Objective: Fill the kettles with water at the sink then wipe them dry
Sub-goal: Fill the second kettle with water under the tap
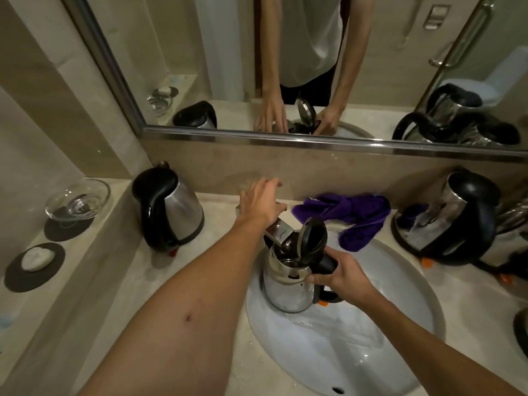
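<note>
1. Right hand [337,277]: fingers curled round the black handle of the open kettle [288,284], holding it upright inside the sink [400,324], at the basin's far left part.
2. Open kettle: steel body, black lid [313,238] tipped up; its mouth sits directly beneath the faucet spout [281,231].
3. Left hand [264,201]: fingers extended and relaxed, holding nothing, reaching over the far end of the faucet; contact with the faucet cannot be told.
4. Purple cloth [351,217]: crumpled on the desk [217,281] at the sink's far rim, right of the faucet.
5. Left kettle [168,210]: lid closed, standing upright on the desk, left of the sink.
6. Right kettle [454,221]: on the desk at the right of the sink, tilted, with further kettles behind it at the frame edge.
7. Side ledge, far left: glass dish [77,200] and a soap bar [37,260], each on a dark round mat.
8. Mirror [285,67]: above the desk, reflecting both hands and the kettles.
</note>
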Tool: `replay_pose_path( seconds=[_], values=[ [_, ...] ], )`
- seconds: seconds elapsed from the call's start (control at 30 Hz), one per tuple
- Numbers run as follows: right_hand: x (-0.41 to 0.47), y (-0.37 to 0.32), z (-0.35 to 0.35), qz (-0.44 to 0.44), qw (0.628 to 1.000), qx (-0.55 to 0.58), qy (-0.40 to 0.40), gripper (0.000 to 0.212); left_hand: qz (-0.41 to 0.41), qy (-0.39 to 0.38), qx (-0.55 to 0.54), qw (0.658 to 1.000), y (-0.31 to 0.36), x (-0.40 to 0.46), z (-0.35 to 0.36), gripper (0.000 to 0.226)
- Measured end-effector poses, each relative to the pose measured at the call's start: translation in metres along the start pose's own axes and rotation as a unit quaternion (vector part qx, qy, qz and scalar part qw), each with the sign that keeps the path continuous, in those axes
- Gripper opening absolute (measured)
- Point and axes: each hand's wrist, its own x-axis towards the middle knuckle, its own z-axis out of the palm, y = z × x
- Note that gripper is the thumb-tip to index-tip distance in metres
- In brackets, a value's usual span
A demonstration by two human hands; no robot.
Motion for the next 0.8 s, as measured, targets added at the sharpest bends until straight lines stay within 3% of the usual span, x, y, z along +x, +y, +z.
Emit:
replay_pose_path(
  seconds=[0.8],
  values=[
    [0.006,0.011,0.000,-0.014,1.000,0.015,0.005,0.062,-0.047,0.020,0.046,0.998,0.001,0.022,0.019,0.061]
  ],
)
